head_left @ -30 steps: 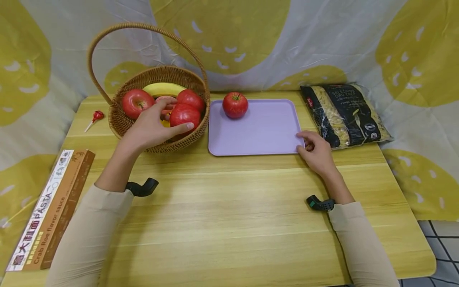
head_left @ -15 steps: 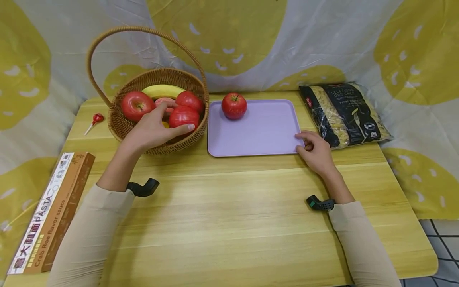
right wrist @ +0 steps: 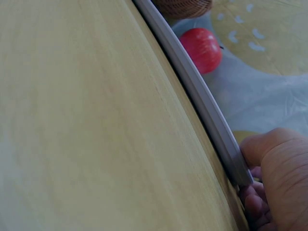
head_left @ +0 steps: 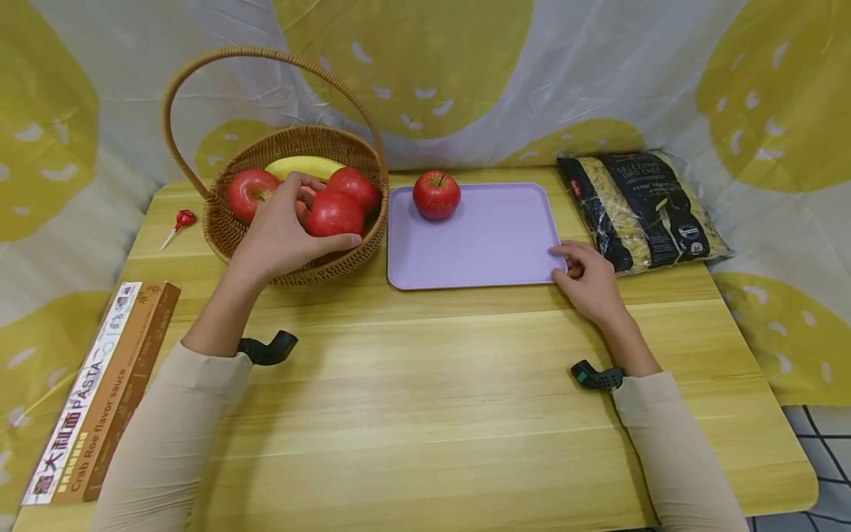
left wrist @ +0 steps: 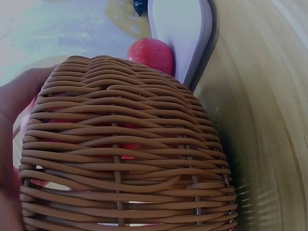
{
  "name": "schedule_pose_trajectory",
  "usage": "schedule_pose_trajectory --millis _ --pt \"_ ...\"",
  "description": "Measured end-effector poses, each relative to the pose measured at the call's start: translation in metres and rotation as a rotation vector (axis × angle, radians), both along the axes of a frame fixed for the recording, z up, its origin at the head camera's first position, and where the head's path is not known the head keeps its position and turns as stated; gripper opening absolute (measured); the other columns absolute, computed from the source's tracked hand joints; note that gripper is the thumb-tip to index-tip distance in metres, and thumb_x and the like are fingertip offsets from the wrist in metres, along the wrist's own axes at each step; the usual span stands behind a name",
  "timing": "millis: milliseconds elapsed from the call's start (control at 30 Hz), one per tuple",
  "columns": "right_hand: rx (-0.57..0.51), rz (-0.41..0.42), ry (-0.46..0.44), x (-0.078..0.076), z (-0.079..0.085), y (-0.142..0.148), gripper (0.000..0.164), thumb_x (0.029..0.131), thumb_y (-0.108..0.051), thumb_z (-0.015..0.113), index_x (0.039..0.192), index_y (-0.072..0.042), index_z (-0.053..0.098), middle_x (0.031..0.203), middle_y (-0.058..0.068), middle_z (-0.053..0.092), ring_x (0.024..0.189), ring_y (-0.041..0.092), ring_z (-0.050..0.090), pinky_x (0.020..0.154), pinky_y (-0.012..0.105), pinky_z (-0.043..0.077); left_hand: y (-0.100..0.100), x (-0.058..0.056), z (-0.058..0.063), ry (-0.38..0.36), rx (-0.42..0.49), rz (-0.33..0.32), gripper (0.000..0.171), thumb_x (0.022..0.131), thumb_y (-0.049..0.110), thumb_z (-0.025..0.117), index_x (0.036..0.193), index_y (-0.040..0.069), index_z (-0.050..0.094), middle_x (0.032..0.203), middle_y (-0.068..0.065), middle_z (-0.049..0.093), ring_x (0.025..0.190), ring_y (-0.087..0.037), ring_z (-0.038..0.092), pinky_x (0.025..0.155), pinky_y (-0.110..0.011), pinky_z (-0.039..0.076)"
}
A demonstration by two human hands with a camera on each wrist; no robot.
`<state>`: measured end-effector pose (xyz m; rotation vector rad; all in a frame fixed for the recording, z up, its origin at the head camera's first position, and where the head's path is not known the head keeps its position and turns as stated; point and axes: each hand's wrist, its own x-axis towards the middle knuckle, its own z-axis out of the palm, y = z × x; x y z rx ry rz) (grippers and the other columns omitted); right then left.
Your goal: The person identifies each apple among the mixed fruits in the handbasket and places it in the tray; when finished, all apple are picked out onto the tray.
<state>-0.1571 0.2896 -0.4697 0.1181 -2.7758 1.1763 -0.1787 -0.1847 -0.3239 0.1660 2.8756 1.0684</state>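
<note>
Apple [head_left: 335, 214] in bskt [head_left: 332, 268] held w/ L grip [head_left: 278, 227]; R grip [head_left: 589, 282] pinches tray [head_left: 482, 244] edge.

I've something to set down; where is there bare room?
Bare: the table between the sleeves, nearer than the lilac tray; also the tray right of its apple. Crowded: the basket, where the left hand grips a second apple among other fruit.

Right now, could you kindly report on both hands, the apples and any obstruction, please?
Left hand curled round front apple in basket. Right hand pinching right edge of tray. Another apple on tray. Basket rim between front apple and tray.
</note>
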Motion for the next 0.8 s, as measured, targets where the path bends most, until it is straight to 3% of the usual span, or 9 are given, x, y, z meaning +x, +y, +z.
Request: schedule_pose_trajectory --millis 200,367,500,667,800 --pt "0.005 0.001 -0.001 0.001 0.0 -0.001 0.037 0.091 -0.008 0.068 0.128 -0.007 0.072 0.131 0.015 0.063 0.078 0.015 0.052 0.069 0.014 0.039 0.0 0.002 -0.001 0.056 0.026 0.018 0.094 0.067 0.062 0.089 0.139 0.019 0.046 0.132 -0.008 0.052 0.123 -0.027 0.048 0.098 -0.058 0.048" --pt "-0.005 0.008 0.029 0.001 0.001 0.0 0.036 0.091 -0.008 0.068 0.127 -0.006 0.072 0.125 0.016 0.065 0.076 0.013 0.052 0.069 0.014 0.039 0.001 0.004 0.003 0.048 0.057 0.061 0.094 0.068 0.066 0.087 0.143 0.028 0.047 0.146 -0.005 0.053 0.135 -0.032 0.046 0.102 -0.064 0.047" --pt "-0.003 0.003 0.024 0.0 0.001 -0.001 0.036 0.091 -0.007 0.068 0.127 -0.006 0.072 0.128 0.015 0.065 0.077 0.015 0.052 0.069 0.013 0.039 0.005 0.006 0.003 0.049 0.088 0.095 0.092 0.066 0.068 0.087 0.143 0.035 0.048 0.146 -0.001 0.054 0.136 -0.033 0.044 0.103 -0.063 0.048" --pt "0.005 -0.002 0.014 0.0 0.0 0.0 0.037 0.091 -0.007 0.068 0.128 -0.006 0.072 0.127 0.015 0.065 0.078 0.017 0.053 0.07 0.012 0.04 0.017 0.006 0.006 0.075 0.187 0.099 0.092 0.066 0.057 0.092 0.14 0.027 0.045 0.141 0.001 0.053 0.13 -0.024 0.05 0.105 -0.053 0.05" --pt "0.007 -0.009 0.008 0.0 -0.001 0.001 0.037 0.091 -0.007 0.069 0.128 -0.007 0.072 0.121 0.014 0.065 0.078 0.017 0.053 0.069 0.013 0.04 0.029 0.009 0.01 0.113 0.23 0.064 0.089 0.068 0.048 0.093 0.14 0.025 0.044 0.137 0.002 0.055 0.124 -0.019 0.056 0.104 -0.048 0.052"
